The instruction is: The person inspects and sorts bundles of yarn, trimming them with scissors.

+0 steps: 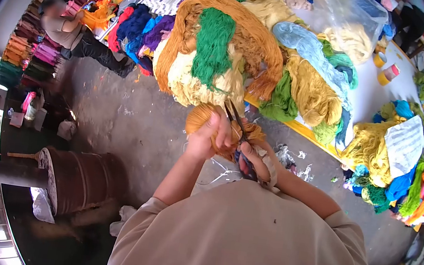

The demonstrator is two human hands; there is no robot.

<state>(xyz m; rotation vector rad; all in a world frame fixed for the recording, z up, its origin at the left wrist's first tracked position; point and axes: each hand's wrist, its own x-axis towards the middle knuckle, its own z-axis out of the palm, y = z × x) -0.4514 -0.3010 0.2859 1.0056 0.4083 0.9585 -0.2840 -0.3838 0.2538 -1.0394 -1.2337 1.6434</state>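
Observation:
Close to my chest, my left hand [207, 136] is closed around a bundle of golden-orange yarn [201, 114], part of which shows behind my fingers. My right hand [251, 162] grips a pair of dark scissors [238, 121] by the handles. The blades point away from me, slightly parted, beside the yarn. Whether they touch a strand cannot be made out. Just beyond my hands, a cream hank [181, 82], a green hank [214, 46] and a large orange-brown hank [260, 36] lie piled at the table's edge.
A long white table [390, 98] with a yellow edge bears many coloured hanks. On it lie a clear plastic bag [355, 17] and a paper sheet [404, 142]. At left are a rusty drum [86, 180] with a pipe and another person [66, 30] by yarn racks.

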